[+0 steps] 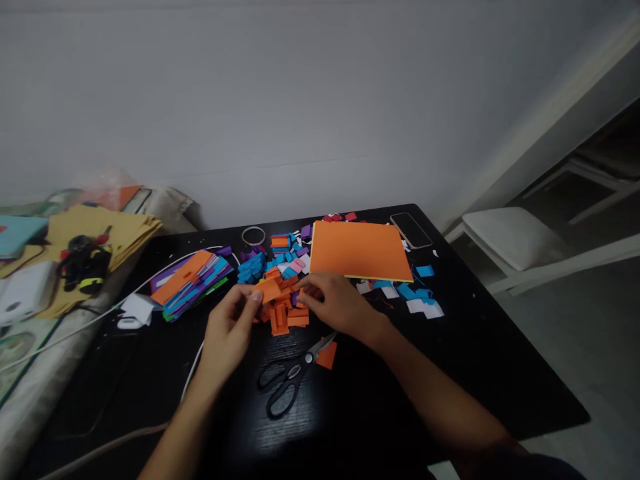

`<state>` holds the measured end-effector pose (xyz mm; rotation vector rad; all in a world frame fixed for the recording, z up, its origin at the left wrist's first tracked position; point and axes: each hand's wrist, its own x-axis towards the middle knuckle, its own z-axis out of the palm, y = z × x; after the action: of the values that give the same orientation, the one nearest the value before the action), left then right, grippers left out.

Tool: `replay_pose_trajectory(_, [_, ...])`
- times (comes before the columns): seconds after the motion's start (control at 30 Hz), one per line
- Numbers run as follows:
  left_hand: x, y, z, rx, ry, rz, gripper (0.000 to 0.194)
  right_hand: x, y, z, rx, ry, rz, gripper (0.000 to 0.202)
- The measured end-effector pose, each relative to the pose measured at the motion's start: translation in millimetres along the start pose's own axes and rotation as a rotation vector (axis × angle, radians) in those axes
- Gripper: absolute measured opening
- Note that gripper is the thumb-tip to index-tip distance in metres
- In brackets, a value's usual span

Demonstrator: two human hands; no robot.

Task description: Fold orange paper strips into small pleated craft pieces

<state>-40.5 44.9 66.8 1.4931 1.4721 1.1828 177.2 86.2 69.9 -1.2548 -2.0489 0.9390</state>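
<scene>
My left hand (233, 320) pinches a folded orange paper piece (271, 289) between thumb and fingers, above a pile of small orange folded pieces (279, 321). Just to the right, my right hand (337, 303) reaches over the same pile with its fingers curled together; whatever lies between its fingertips is hidden. Black-handled scissors (295, 368) rest below the hands, blades slightly apart, their tip over a small orange paper square (327, 355). Behind the right hand lies a large orange sheet stack (360, 250). Small blue folded pieces (251, 268) sit beyond the left hand.
Coloured paper strips (193, 283) are stacked at the left beside a white cable (195, 363). A roll of tape (253, 235) and a phone (411, 231) lie toward the wall. Blue and white scraps (425, 307) are scattered at right on the black table (480, 373).
</scene>
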Motion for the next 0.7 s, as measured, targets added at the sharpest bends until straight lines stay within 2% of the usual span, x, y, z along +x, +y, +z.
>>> replay_pose_trajectory(0.1, [-17.3,-17.1,-6.6,-0.075,0.099,-0.114,0.04,0.7,3.1,36.9,-0.128,-0.066,-0.01,0.018])
replay_pose_trajectory(0.2, [-32.8,-34.5,-10.8,-0.106,0.145,-0.229,0.043,0.6,5.7,69.5,-0.241,-0.092,0.058,0.022])
replay_pose_trajectory(0.3, [-44.5,-49.4,-12.8,-0.099,0.153,-0.286,0.044,3.0,8.2,80.2,-0.237,-0.081,0.117,0.018])
replay_pose_trajectory(0.4, [-50.1,-56.8,-15.7,-0.072,0.134,-0.315,0.046,5.3,9.4,65.1,-0.178,-0.049,0.144,0.027])
replay_pose_trajectory(0.47, [-50.8,-57.2,-17.9,-0.044,0.123,-0.321,0.049,3.2,11.3,46.2,-0.129,-0.002,0.15,0.031])
replay_pose_trajectory(0.53, [-50.1,-55.5,-19.2,-0.01,0.114,-0.322,0.051,-3.8,17.0,26.5,-0.075,0.062,0.15,0.027])
replay_pose_trajectory(0.6, [-48.4,-53.2,-18.4,0.025,0.105,-0.32,0.054,-15.6,27.3,10.8,0.169,0.161,0.158,0.016])
replay_pose_trajectory(0.7, [-44.0,-51.6,-14.1,0.071,0.093,-0.316,0.057,-38.2,47.1,-1.9,0.51,0.193,0.291,0.011])
